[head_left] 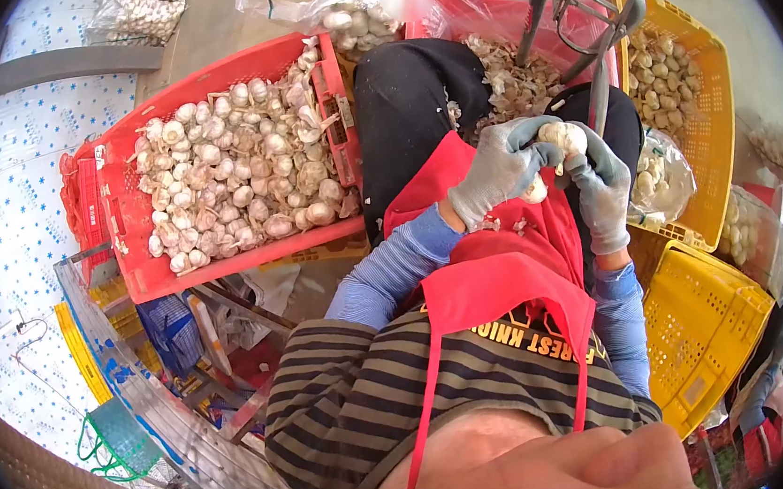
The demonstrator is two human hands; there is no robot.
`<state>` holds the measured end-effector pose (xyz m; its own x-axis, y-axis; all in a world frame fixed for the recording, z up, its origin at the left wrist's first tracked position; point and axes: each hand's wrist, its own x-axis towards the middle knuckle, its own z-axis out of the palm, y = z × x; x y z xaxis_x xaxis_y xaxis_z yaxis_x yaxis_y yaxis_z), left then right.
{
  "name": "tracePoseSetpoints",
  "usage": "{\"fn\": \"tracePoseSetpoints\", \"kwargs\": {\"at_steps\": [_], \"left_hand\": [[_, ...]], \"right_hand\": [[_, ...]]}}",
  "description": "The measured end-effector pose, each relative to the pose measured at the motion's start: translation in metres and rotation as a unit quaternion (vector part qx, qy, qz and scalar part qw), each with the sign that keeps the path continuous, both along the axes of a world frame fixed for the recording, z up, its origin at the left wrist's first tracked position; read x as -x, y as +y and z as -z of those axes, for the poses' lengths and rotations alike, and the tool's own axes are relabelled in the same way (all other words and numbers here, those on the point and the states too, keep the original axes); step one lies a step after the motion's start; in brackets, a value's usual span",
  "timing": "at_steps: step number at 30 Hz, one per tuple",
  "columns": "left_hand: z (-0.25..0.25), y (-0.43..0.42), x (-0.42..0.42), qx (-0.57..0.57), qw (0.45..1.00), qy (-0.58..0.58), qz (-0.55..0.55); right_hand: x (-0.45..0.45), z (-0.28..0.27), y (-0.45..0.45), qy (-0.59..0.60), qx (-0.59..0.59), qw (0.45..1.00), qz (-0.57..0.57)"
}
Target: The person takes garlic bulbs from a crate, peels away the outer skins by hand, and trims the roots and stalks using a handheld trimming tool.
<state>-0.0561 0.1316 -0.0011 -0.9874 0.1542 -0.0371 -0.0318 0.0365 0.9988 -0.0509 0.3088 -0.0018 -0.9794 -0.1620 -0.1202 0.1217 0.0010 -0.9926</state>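
Both my hands wear grey gloves and meet above my lap. A whitish garlic bulb (568,139) sits between them, with the fingers of my left hand (497,170) closed at its left side. My right hand (603,188) is closed against the right and lower side of the same bulb. A second pale garlic piece (534,190) shows just below the left fingers; whether it is a whole bulb I cannot tell. Beneath the hands, the red apron (531,269) carries a few bits of peel. The inner fingertips are partly hidden.
To the left stands a red crate (117,228) of unpeeled garlic bulbs. Garlic skins (512,77) lie ahead, beside a bent metal tube frame (609,2). A yellow crate (719,119) at right holds garlic; another yellow crate (701,328) is nearer. Bagged garlic (356,22) lies beyond my knees.
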Motion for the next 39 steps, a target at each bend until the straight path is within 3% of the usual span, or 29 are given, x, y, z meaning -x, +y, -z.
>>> {"fn": "tracePoseSetpoints", "kwargs": {"at_steps": [3,6,8,9,10,12,16,18,19,20,21,22,24,25,26,28,29,30,32,35,36,39], "left_hand": [[-0.004,0.007,-0.007,-0.163,0.982,-0.092,-0.003],[0.001,0.004,-0.003,-0.161,0.981,-0.107,0.004],[-0.003,-0.013,-0.003,-0.214,0.964,-0.157,0.028],[-0.003,-0.019,-0.004,-0.230,0.960,-0.160,0.027],[-0.003,-0.024,-0.004,-0.244,0.955,-0.164,0.025],[-0.004,-0.030,-0.003,-0.251,0.949,-0.188,0.014],[0.003,-0.016,-0.002,-0.164,0.980,-0.115,-0.019],[0.010,-0.010,-0.004,-0.137,0.985,-0.101,-0.029],[0.020,-0.012,-0.003,-0.131,0.984,-0.109,-0.042],[0.030,-0.013,-0.001,-0.125,0.983,-0.119,-0.057],[0.027,-0.021,0.007,0.189,0.950,0.249,0.001],[0.023,-0.020,0.003,0.146,0.969,0.197,-0.012],[0.011,-0.016,0.002,0.059,0.993,0.096,-0.031],[0.004,-0.022,0.002,-0.012,0.998,-0.062,-0.029],[0.020,-0.025,0.005,-0.235,0.942,-0.220,-0.094],[0.047,-0.038,0.012,-0.314,0.930,-0.166,-0.098],[0.054,-0.043,0.012,-0.289,0.927,-0.204,-0.126],[0.060,-0.047,0.015,-0.468,0.833,-0.264,-0.128],[0.036,-0.038,0.012,-0.419,0.858,-0.253,-0.157],[0.054,-0.039,0.017,-0.518,0.814,-0.259,-0.041],[0.056,-0.036,0.018,-0.545,0.791,-0.276,-0.033],[0.049,-0.024,0.017,-0.564,0.799,-0.203,-0.036]], "right_hand": [[0.009,0.028,0.003,0.061,0.000,0.992,0.106],[0.012,0.035,0.006,-0.049,0.093,0.982,0.157],[0.019,0.025,0.009,-0.014,0.057,0.985,0.165],[0.022,0.027,0.026,-0.007,-0.087,0.993,0.079],[0.023,0.002,0.024,0.148,-0.255,0.956,-0.014],[0.016,-0.013,0.024,0.315,-0.405,0.857,-0.044],[-0.003,-0.014,-0.001,0.111,-0.138,0.983,-0.053],[-0.006,0.014,-0.022,0.131,-0.019,0.990,0.047],[-0.005,-0.002,-0.019,-0.002,0.037,0.999,0.024],[-0.004,0.005,-0.013,-0.042,0.125,0.991,0.009],[-0.006,0.011,-0.011,-0.052,0.133,0.990,0.011],[-0.008,0.018,-0.009,-0.060,0.141,0.988,0.014],[-0.008,0.027,0.001,-0.122,0.358,0.925,-0.022],[-0.011,0.022,0.002,-0.148,0.418,0.896,-0.015],[-0.012,0.023,0.010,-0.162,0.469,0.868,-0.031],[-0.017,0.030,0.031,-0.146,0.514,0.844,-0.044],[-0.023,0.034,0.043,-0.134,0.516,0.846,-0.003],[-0.026,0.042,0.060,-0.135,0.535,0.834,0.018],[-0.028,0.055,0.091,-0.138,0.594,0.787,0.088],[-0.039,0.089,0.136,-0.200,0.591,0.764,0.164],[-0.038,0.084,0.136,-0.198,0.553,0.794,0.155],[-0.032,0.062,0.114,-0.146,0.379,0.904,0.136]]}}
